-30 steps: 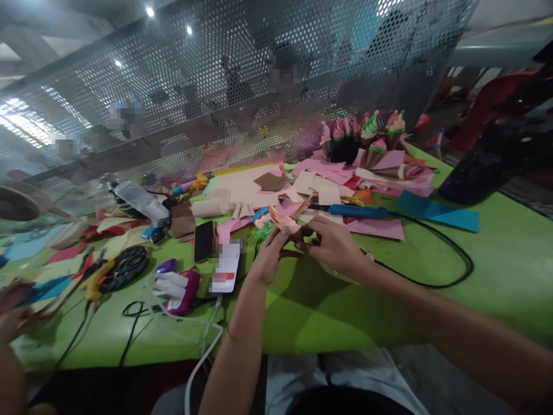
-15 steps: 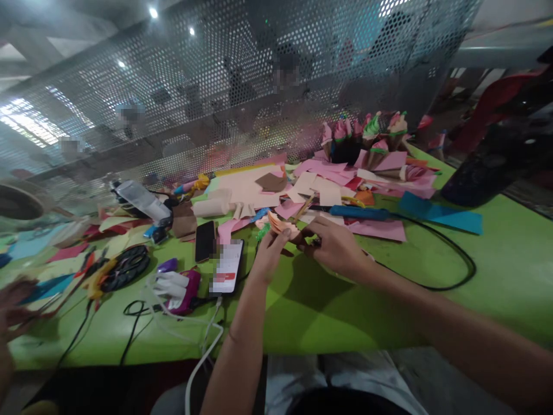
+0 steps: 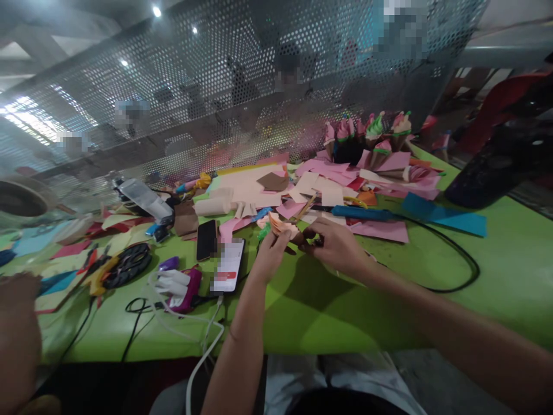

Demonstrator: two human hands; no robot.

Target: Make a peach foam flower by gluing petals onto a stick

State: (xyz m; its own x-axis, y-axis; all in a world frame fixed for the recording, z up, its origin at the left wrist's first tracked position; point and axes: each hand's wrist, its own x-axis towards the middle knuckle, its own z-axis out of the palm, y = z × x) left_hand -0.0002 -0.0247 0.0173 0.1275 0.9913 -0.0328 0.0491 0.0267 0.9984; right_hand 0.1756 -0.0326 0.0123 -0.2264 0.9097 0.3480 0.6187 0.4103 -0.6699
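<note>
A small craft ice cream cone [image 3: 280, 223], with a peach-coloured folded swirl and a brown lower part, is held above the green table. My left hand [image 3: 272, 253] pinches its swirl between thumb and fingers. On the other side, my right hand [image 3: 330, 242] has its fingers closed around the brown end, and its fingertips partly hide that end. Beyond my right hand lies a blue-handled tool [image 3: 363, 213] with a black cord. Finished-looking craft cones [image 3: 375, 125] with pink, green and peach swirls stand at the back.
Pink and cream sheets [image 3: 250, 184] cover the table's back. Two phones, a dark one [image 3: 207, 240] and a lit one [image 3: 230, 265], lie left of my hands beside a magenta power strip [image 3: 188, 291]. Another person's arm [image 3: 19, 328] reaches in at far left. A dark bottle [image 3: 475, 167] stands right.
My hands keep almost the same grip on the craft cone. At far left the other person's arm has come further into view. The whole view has shifted very slightly.
</note>
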